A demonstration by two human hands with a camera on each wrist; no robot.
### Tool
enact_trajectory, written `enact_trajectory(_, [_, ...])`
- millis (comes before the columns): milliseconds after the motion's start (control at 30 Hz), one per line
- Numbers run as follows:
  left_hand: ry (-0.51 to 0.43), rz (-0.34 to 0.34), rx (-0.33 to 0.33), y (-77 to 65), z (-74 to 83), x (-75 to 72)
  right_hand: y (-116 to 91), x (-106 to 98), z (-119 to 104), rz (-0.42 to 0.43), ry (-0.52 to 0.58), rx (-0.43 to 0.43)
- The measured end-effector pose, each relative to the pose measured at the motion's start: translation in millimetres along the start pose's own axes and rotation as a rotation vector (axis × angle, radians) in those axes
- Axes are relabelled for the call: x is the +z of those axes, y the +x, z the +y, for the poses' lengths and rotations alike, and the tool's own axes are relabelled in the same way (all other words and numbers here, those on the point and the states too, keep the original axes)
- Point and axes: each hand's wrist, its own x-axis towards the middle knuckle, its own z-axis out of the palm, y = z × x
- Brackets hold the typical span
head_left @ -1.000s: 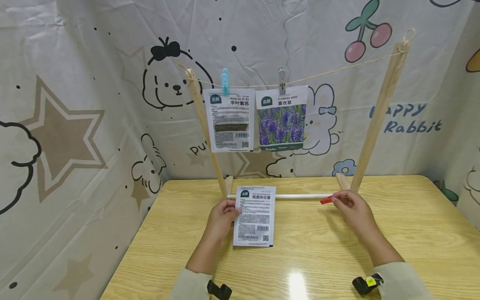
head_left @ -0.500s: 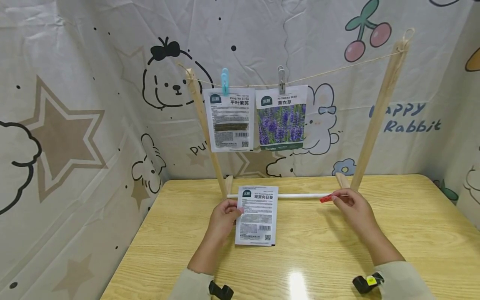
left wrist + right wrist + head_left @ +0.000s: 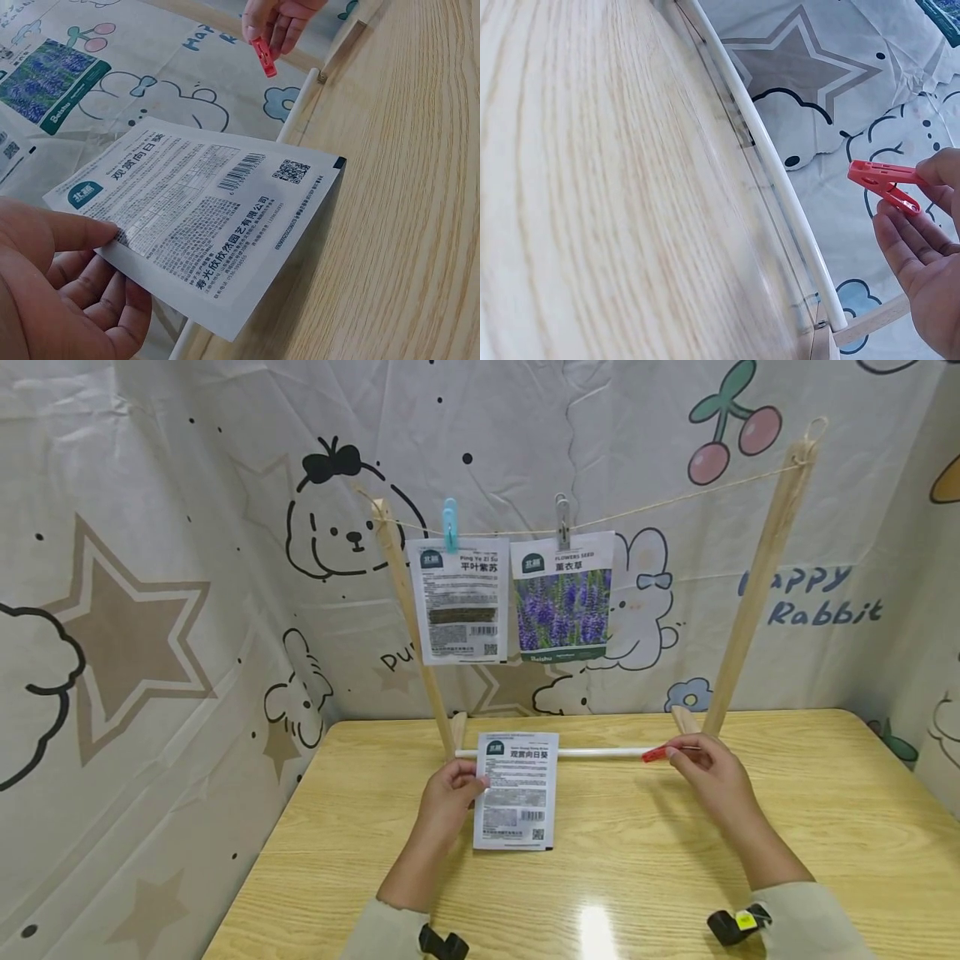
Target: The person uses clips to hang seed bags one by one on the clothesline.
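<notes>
My left hand point(image 3: 447, 797) pinches the left edge of a white seed packet point(image 3: 517, 810), its printed back side facing me, held above the table. In the left wrist view the thumb lies on the front of this packet point(image 3: 202, 217) with the fingers behind it. Over to the right, my right hand point(image 3: 712, 781) holds a red clothespin point(image 3: 655, 753) by its handle ends between thumb and fingers; the right wrist view shows the clothespin point(image 3: 885, 184) side on. Two more packets hang from a string: a text-covered one point(image 3: 459, 602) under a blue clothespin point(image 3: 450, 525), and a lavender one point(image 3: 562, 610) under a grey clothespin point(image 3: 563, 520).
The string point(image 3: 675, 500) runs between a left wooden post point(image 3: 408, 602) and a taller-looking right post point(image 3: 761, 585). A white rod point(image 3: 600, 752) joins the posts low down, near the back of the wooden table point(image 3: 360, 860). Printed cloth point(image 3: 225, 468) hangs behind.
My left hand has shifted slightly to the right with the seed packet. The right hand has raised the red clothespin a little. The hanging packets stay put.
</notes>
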Motion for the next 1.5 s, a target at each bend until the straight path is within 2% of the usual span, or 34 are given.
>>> enact_trajectory(100, [-0.004,0.003,0.002,0.5,-0.4,0.3,-1,0,-1,-0.008,0.003,0.009])
enact_trajectory(433, [-0.011,0.008,0.012,-0.4,-1.6,0.6,-1,-1,-5,0.024,0.026,-0.046])
enact_trajectory(900, [-0.026,0.024,0.033,-0.3,0.9,0.4,-1,-6,-6,0.032,0.036,-0.052])
enact_trajectory(1200, [-0.044,0.031,0.049,1.2,3.4,0.4,-2,-12,-13,0.036,-0.009,-0.001])
enact_trajectory(1500, [-0.044,0.052,0.051,1.8,6.5,0.4,-1,-13,-17,0.042,0.019,-0.024])
